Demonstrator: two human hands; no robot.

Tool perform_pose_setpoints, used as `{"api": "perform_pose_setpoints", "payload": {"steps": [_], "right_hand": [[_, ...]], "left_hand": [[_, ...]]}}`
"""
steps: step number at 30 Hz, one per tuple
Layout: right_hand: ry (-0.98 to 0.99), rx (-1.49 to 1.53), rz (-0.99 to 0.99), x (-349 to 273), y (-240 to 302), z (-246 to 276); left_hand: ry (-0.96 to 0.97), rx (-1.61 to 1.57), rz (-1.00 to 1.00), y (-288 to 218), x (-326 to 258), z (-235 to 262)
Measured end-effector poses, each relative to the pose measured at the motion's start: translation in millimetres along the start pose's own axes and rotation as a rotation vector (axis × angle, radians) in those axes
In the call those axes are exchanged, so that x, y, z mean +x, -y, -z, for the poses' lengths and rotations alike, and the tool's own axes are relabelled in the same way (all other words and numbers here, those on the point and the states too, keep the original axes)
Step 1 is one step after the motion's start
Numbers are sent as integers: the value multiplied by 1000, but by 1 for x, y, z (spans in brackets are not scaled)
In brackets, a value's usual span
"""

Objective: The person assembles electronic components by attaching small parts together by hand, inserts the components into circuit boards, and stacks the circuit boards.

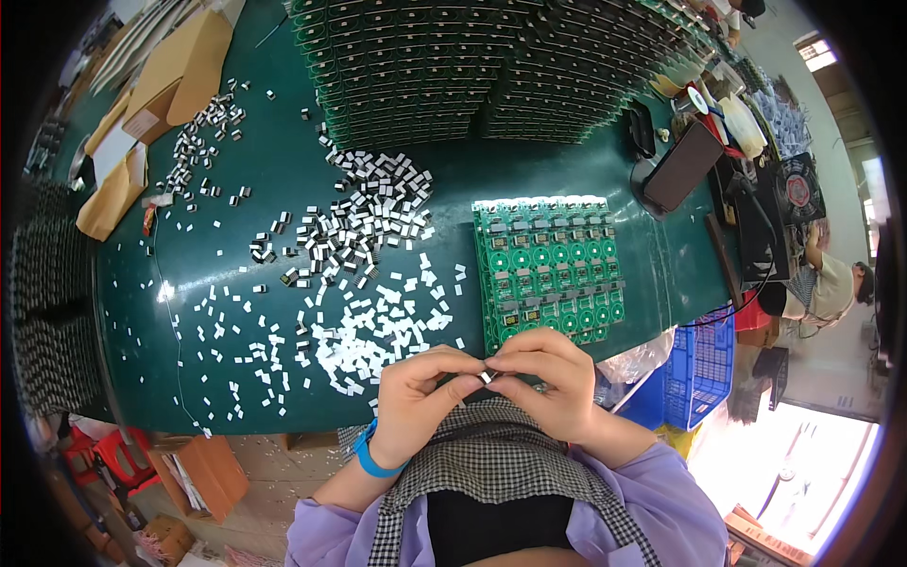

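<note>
In front of my body, at the table's near edge, both hands meet at the fingertips. My left hand (416, 402) pinches one side of a small black-and-white block (487, 376). The fingers of my right hand (550, 386) are closed on its other side and partly cover it. Just beyond my right hand lies a stack of green circuit board panels (556, 255), with rows of round outlines and small parts. A big pile of similar white-faced blocks (354, 222) spreads to the left. Nearer my left hand are many loose white slips (364, 345).
Tall stacks of green boards (472, 76) stand at the back of the green table (255, 397). An opened cardboard box (179, 80) is at the far left. A dark phone-like slab (682, 165) leans at right. A blue crate (694, 369) sits below the right edge. Another person (822, 293) is far right.
</note>
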State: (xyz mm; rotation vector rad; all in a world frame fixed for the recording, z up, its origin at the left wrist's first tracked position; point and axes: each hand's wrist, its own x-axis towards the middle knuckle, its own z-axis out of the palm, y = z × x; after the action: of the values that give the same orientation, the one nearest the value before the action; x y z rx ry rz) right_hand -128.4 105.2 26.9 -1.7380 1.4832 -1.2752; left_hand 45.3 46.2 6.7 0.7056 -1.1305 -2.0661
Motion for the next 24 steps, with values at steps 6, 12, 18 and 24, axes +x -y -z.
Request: {"api": "perform_pose_setpoints", "payload": {"steps": [6, 12, 18, 24], "right_hand": [[-91, 73, -106, -5, 10, 2], [0, 745, -523, -15, -5, 9], [142, 1094, -794, -13, -3, 13], [85, 361, -270, -13, 0, 14]], "left_hand": [[-114, 703, -389, 0, 4, -11], [-40, 834, -580, -6, 3, -17], [3, 714, -550, 2, 4, -10], [4, 855, -634, -1, 3, -9]]}}
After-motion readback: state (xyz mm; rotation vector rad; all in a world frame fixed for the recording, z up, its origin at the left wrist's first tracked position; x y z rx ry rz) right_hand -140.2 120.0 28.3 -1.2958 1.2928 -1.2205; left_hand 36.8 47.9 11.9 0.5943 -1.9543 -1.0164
